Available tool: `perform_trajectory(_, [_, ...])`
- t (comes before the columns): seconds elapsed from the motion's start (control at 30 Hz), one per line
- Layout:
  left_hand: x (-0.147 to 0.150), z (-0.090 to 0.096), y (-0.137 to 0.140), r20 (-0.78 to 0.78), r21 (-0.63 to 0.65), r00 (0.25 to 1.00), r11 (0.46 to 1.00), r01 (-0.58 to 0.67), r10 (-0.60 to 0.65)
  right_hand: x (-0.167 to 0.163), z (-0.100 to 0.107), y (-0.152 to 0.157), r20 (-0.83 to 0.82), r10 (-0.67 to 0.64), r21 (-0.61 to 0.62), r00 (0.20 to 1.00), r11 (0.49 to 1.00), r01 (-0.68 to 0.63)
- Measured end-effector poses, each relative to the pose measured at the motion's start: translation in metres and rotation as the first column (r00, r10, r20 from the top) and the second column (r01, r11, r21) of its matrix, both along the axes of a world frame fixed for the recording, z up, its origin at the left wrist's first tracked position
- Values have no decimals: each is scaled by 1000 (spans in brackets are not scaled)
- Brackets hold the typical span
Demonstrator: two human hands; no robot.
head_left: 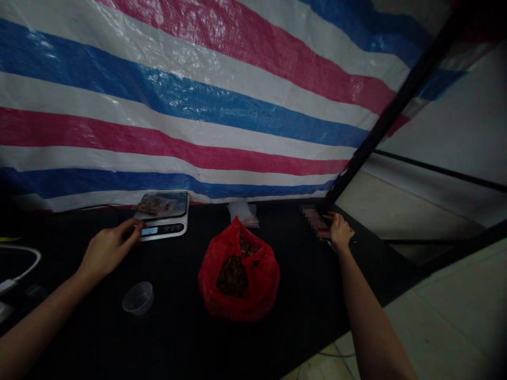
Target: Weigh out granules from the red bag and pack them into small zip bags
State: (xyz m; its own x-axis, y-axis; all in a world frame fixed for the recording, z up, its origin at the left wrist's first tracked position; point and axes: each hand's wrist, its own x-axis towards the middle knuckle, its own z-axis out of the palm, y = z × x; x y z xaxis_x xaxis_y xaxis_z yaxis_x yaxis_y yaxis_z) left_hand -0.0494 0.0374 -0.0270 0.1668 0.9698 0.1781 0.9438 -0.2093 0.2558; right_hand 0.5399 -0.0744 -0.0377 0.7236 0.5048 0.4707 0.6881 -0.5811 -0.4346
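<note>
At the left, my left hand (114,245) has its fingers bent and closed at the near left corner of a white digital scale (181,228). On the scale's dark plate lies a clear plastic bag (156,205) with small brown pieces inside. My right hand (341,231) is at the far right of the table, its fingers around the right end of a flat rectangular object (315,221), which is blurred out. Between my hands stands a red plastic bag (237,285), its top partly open over brown bits. A clear round plastic cup (138,298) sits nearer me, at the left.
Several small clear bags (243,214) lie flat behind the red bag. A white cable (34,253) curves at the left edge. The black table (190,343) ends against a striped plastic sheet (190,95), with a dark frame bar (380,126) at the right.
</note>
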Motion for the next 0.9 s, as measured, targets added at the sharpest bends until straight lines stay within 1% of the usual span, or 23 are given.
perform_trajectory(0.2, [-2,-1,1,15,-18,1000,1000,9,-8,-4,3,-1,-3,29,-70,1000,997,-30])
perform_trajectory(0.3, [-3,-3,1,7,-15,1000,1000,3,-2,-3,1,0,10,32,-93,999,995,-31])
perform_trajectory(0.37, [-2,-3,1,7,-20,1000,1000,0,0,0,-1,1,-19,25,-97,1000,995,-27])
perform_trajectory(0.43, [-2,-2,1,8,-31,1000,1000,-1,2,3,-3,2,-66,21,-68,998,997,-26])
perform_trajectory(0.5, [-1,-1,1,9,-36,1000,999,3,-2,6,-4,2,-94,19,2,995,1000,-19])
perform_trajectory(0.57, [-1,0,1,14,-30,1000,1000,7,-7,9,-6,2,-96,13,82,995,997,-6])
perform_trajectory(0.63, [0,0,1,16,-21,1000,1000,4,-4,10,-7,2,-90,1,122,996,992,10])
perform_trajectory(0.9, [-2,-4,3,1,-8,1000,1000,1,-1,5,-6,3,-99,14,89,995,996,-5])
